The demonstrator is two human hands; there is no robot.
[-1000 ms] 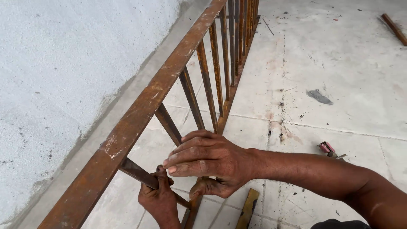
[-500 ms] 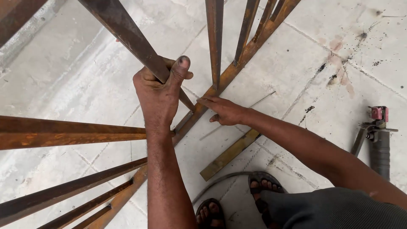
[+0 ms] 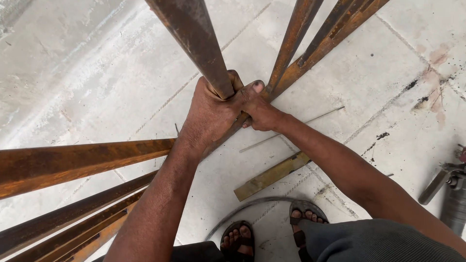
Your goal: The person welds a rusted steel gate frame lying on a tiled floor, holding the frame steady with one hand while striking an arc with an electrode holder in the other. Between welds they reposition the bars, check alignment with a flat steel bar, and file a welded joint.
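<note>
A rusty metal grille of square bars stands on edge on the pale concrete floor. My left hand [image 3: 213,111] is wrapped around one upright bar [image 3: 194,39] that rises toward the camera. My right hand [image 3: 259,114] reaches lower and grips the grille's bottom rail [image 3: 320,48], right beside the left hand. Further bars [image 3: 73,160] fan out to the left.
A short flat yellowish metal strip [image 3: 272,175] lies on the floor near my sandalled feet [image 3: 238,237]. A dark cable [image 3: 252,206] curves past them. An angle grinder [image 3: 449,194] lies at the right edge. A thin rod [image 3: 291,130] rests on the concrete.
The view has swung from along the grille to straight down. My left hand has kept hold of its bar; my right hand has moved up along the bottom rail, close beside the left hand.
</note>
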